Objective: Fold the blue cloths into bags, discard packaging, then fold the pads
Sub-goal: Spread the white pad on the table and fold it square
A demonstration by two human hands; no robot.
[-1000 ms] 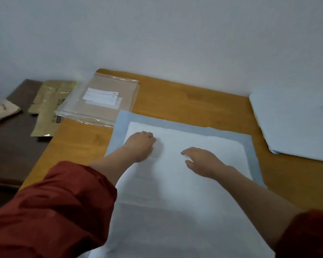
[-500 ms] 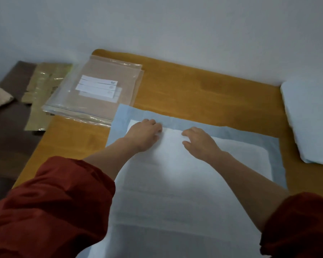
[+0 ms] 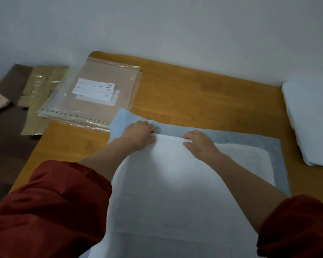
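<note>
**Pad (image 3: 175, 183) being gripped at its far edge on a wooden table (image 3: 203, 94)**

A person in rolled-up red sleeves (image 3: 50, 207) is reaching forward with both arms over a large white pad with a blue border. The pad is lying spread across the near half of the table and is running out of the bottom of the view. The left hand (image 3: 138, 135) is gripping the pad's far edge near the left corner, with its fingers curled over the edge. The right hand (image 3: 199, 144) is gripping the same edge just beside it, fingers bent and thumb tucked against the white layer. Between the two hands the white layer is rising in a low ridge above the blue border. The blue corner (image 3: 122, 118) beyond the left hand is lifting slightly off the wood.

Just beyond that corner, a stack of clear zip bags (image 3: 93, 101) is lying flat at the table's far left, each bag bearing white label strips (image 3: 93, 90). Brownish, shiny packaging (image 3: 39, 94) is lying left of the bags, partly on a dark lower surface (image 3: 7, 146). A pale blue stack (image 3: 309, 120) is resting at the table's right end, apart from the pad, against a plain light wall (image 3: 175, 25).
</note>
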